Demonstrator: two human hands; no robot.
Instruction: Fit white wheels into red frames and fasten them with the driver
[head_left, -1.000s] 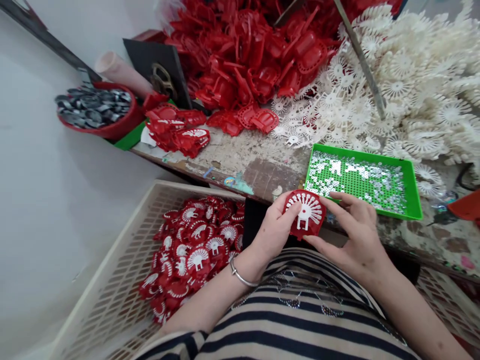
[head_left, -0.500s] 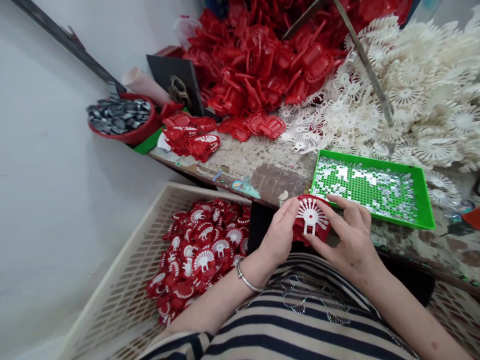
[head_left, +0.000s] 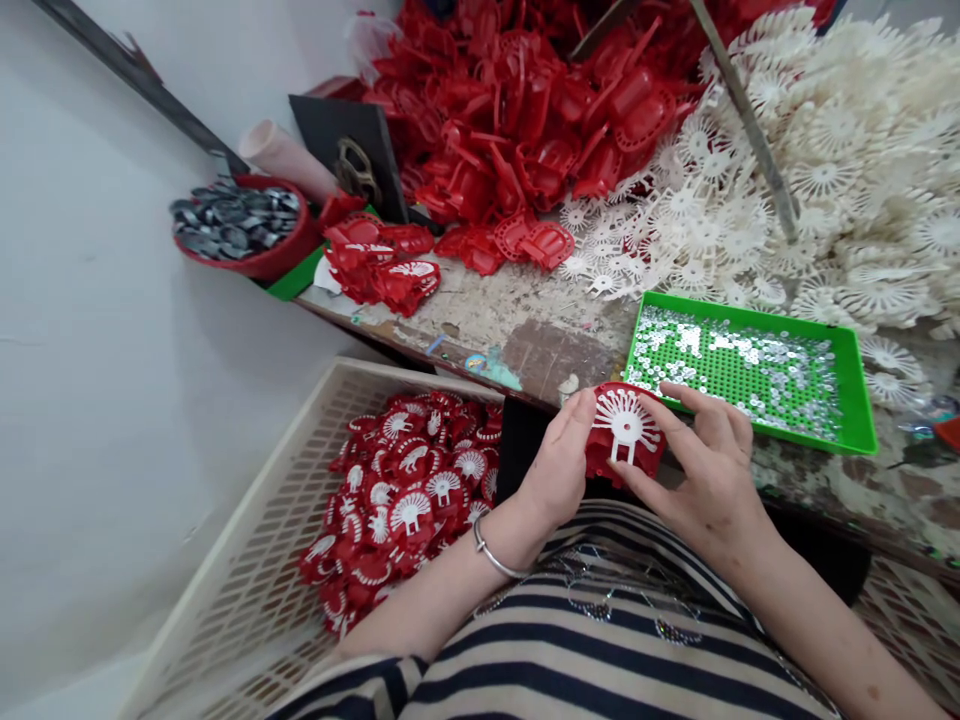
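A red plastic piece is held up in front of my body, with a white fan-shaped piece lying on its face. My left hand is wrapped round the left side of the red piece. My right hand pinches its right side, thumb at the legs of the white fan and index finger near the upper right edge. Just beyond my right hand, a green tray holds many small shiny metal washers.
Loose red pieces and white fans are heaped on the worn table. A white crate at lower left holds joined red-and-white pieces. A red basin holds dark metal parts. A stick leans over the heaps.
The view has shifted slightly. Both hands keep hold of the red piece with the white fan, and the fingers have barely moved.
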